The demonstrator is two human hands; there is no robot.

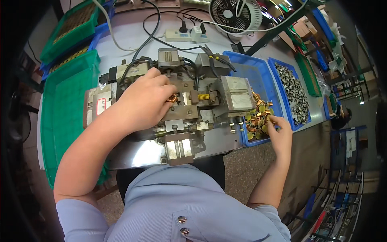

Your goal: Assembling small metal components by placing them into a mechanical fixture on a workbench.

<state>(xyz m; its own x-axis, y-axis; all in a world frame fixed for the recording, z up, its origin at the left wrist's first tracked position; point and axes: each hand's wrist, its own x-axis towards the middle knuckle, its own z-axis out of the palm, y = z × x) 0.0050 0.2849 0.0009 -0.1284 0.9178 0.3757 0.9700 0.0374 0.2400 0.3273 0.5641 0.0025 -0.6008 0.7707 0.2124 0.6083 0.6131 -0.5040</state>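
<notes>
My left hand [147, 99] reaches over the metal fixture machine [181, 113], with its fingertips closed on a small copper-wound coil [172, 98] at the middle of the fixture. Just right of that coil is a yellow spring [203, 97] on the machine. My right hand [281, 135] is at the right side of a blue tray [264, 72], where its thumb and fingers pinch a coil piece at the edge of a pile of copper coils with yellow-green discs [258, 123]. The fingers partly hide that piece.
Green trays [68, 92] stand at the left. Pliers [217, 59] lie behind the machine, near a power strip [177, 36] with cables and a white fan [234, 16]. Another blue tray [290, 92] at the right holds many small metal parts.
</notes>
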